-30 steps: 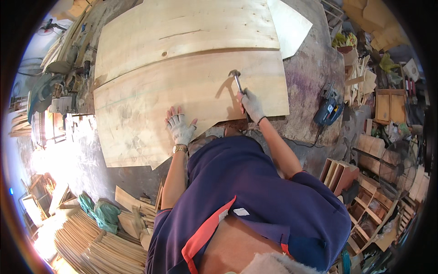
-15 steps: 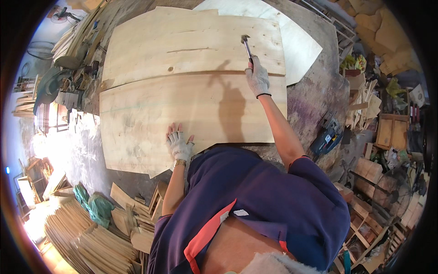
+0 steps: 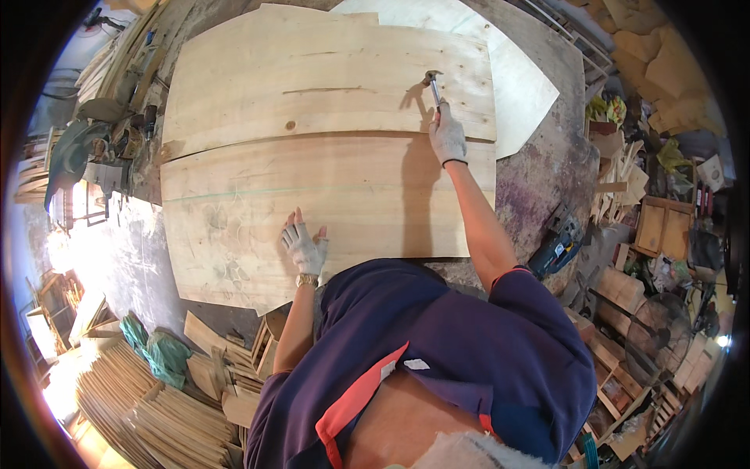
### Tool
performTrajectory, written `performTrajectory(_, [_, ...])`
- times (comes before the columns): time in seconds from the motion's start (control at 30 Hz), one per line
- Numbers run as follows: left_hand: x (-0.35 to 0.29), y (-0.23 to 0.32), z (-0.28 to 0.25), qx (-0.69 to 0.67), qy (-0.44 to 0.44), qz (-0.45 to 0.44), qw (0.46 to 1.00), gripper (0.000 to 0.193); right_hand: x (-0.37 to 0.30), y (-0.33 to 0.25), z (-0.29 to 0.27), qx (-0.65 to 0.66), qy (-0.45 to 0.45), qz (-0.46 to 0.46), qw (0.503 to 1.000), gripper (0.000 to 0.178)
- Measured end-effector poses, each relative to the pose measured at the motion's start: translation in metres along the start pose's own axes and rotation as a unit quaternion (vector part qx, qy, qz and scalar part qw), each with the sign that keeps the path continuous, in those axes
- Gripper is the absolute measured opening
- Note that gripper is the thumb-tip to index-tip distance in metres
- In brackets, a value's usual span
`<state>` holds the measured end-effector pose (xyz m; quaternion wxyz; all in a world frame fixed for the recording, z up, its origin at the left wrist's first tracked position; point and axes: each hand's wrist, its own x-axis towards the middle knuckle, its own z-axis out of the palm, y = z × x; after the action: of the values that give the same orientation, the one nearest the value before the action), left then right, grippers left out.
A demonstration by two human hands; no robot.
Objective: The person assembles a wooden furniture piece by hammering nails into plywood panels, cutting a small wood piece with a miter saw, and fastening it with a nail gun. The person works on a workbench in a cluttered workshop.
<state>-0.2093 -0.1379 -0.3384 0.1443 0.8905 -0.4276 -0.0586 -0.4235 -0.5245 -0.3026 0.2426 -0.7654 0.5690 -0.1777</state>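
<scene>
Wrapped around the handle of a claw hammer (image 3: 436,90), my gloved right hand (image 3: 448,139) is held over the right part of a pale plywood sheet (image 3: 328,184). The hammer's metal head points away from me, close to its own shadow on the wood. My left hand (image 3: 303,244), in a fingerless-style glove, lies with fingers spread near the sheet's front edge, holding nothing. A long dark seam or gap runs across the wood, with a knot and a crack beyond it. Several small dark marks dot the wood around the hammer head.
A whiter sheet (image 3: 523,86) sticks out under the plywood at the far right. A blue-and-black power tool (image 3: 556,242) rests right of my right arm. Stacked thin boards (image 3: 156,406) and a green plastic bag (image 3: 166,359) lie at lower left; a fan (image 3: 660,332) stands at lower right.
The hammer has come down toward the wood, its head now nearer its shadow. My right hand has shifted slightly right and nearer to me; my left hand stays spread on the sheet.
</scene>
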Motion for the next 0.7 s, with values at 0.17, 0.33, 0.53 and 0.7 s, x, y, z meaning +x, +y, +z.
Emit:
performTrajectory(0.17, [0.079, 0.011, 0.007, -0.039, 0.105, 0.056, 0.992, 0.089, -0.004, 0.006, 0.002, 0.043, 0.075, -0.012, 0.996, 0.056])
performTrajectory(0.33, [0.182, 0.012, 0.025, -0.036, 0.146, 0.082, 0.985, 0.089, -0.005, 0.005, -0.001, -0.026, 0.083, -0.045, 0.995, 0.056])
performTrajectory(0.53, [0.214, 0.009, 0.045, 0.083, 0.073, 0.071, 0.991, 0.084, -0.01, -0.003, -0.003, -0.004, 0.068, -0.035, 0.997, 0.054])
performTrajectory(0.7, [0.208, 0.016, 0.04, 0.016, 0.083, 0.05, 0.995, 0.083, -0.005, -0.03, 0.019, -0.008, 0.02, 0.025, 0.999, 0.046])
